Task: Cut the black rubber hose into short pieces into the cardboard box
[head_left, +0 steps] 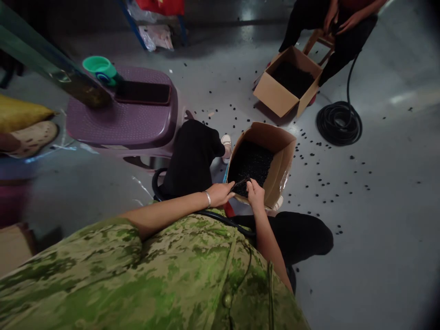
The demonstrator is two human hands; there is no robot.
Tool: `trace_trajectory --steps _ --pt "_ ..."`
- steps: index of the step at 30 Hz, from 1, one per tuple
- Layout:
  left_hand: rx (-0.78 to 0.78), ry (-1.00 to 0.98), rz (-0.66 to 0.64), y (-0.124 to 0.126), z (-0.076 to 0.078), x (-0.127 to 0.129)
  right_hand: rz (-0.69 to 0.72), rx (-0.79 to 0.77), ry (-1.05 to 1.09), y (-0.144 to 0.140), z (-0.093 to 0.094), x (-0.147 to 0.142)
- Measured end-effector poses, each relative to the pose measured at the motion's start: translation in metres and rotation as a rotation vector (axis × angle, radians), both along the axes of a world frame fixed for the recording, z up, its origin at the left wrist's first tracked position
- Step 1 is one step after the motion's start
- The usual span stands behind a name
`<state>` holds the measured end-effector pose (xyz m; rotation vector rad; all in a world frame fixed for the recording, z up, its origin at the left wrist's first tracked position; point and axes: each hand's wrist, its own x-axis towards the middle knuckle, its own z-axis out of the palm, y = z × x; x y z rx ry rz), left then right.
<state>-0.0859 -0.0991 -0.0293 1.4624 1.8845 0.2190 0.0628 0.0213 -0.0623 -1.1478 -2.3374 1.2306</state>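
Note:
Both of my hands meet over the near edge of an open cardboard box (283, 172) between my knees. A thin black strip (240, 182) runs between them; whether it is cord or tubing I cannot make out. My left hand (222, 193), with a silver bracelet at the wrist, pinches one end. The fingers of my right hand (255, 195) are closed at the other end. Small black pieces (252, 162) fill the bottom of the box below. A black hose (225, 220) lies across my lap, passing under my left wrist.
On a purple stool (120, 123) at left are a green cup-like item (99, 68) and a dark phone (143, 92). Opposite, a seated person's hands (338, 23) are above another box (278, 96) of black pieces. Coiled black hose (339, 123) and scattered bits (323, 174) lie on the floor.

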Motion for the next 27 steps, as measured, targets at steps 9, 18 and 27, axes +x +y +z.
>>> trace_trajectory --steps 9,18,27 --pt "0.001 -0.071 -0.022 -0.003 -0.002 -0.002 0.006 0.005 0.058 -0.002 0.003 -0.001" --pt "0.015 -0.189 -0.001 -0.003 -0.007 -0.010 0.083 0.080 -0.001 -0.001 -0.006 0.002" --pt "0.005 -0.089 0.003 0.000 0.002 -0.003 0.170 0.213 -0.169 -0.003 -0.005 0.002"
